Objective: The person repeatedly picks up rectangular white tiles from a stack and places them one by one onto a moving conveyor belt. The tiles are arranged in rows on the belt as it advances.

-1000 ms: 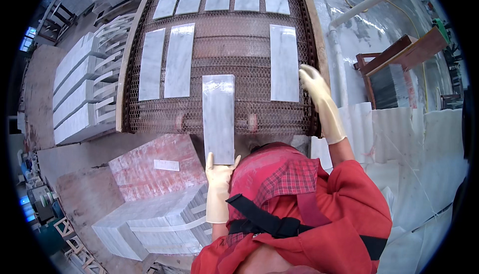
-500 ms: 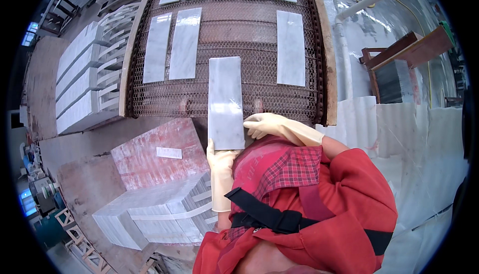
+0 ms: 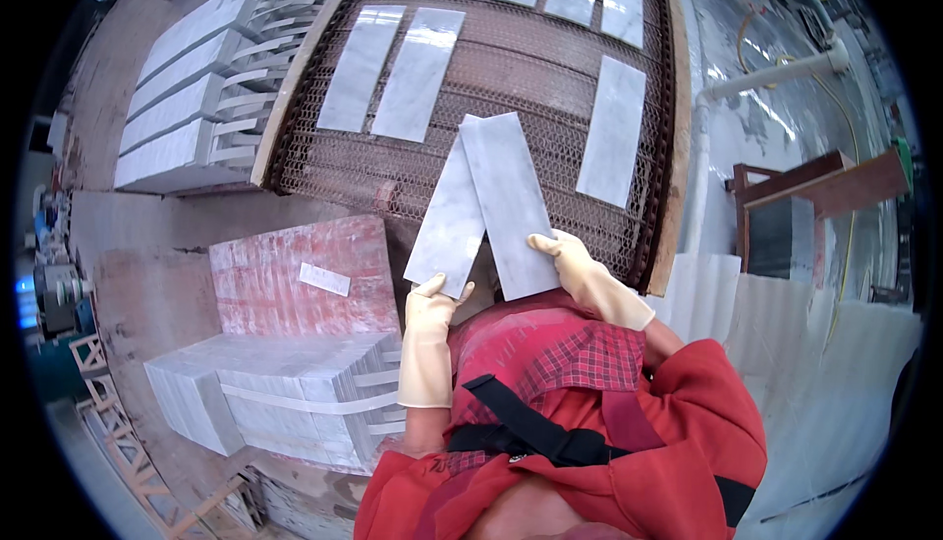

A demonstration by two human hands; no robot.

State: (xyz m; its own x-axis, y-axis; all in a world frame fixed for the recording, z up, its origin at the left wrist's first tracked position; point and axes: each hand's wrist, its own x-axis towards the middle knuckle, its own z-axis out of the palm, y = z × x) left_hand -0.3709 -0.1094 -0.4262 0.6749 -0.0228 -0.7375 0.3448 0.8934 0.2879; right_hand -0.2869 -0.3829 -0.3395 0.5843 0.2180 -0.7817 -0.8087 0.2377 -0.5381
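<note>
Two long pale grey marble tiles fan apart in front of me, their far ends overlapping above the near end of a mesh conveyor [image 3: 501, 54]. My left hand [image 3: 429, 319], in a cream rubber glove, grips the near end of the left tile [image 3: 439, 221], thumb on top. Gloved alike, my right hand [image 3: 580, 270] holds the right tile [image 3: 511, 206] by its right edge near the bottom, thumb on its face. The right tile lies over the left one at the far end. Fingers beneath both tiles are hidden.
More marble tiles [image 3: 420, 73] lie in rows on the belt, between wooden side rails [image 3: 678, 147]. Strapped tile stacks [image 3: 285, 393] stand at my lower left, by a reddish stained board [image 3: 295, 280]. Further stacks [image 3: 187, 93] sit left of the conveyor. A white pipe [image 3: 699, 167] runs along its right.
What looked like one tile is now two, spread into a V. My right hand has taken hold of the right one. The whole view has turned slightly, shifting the conveyor rightward.
</note>
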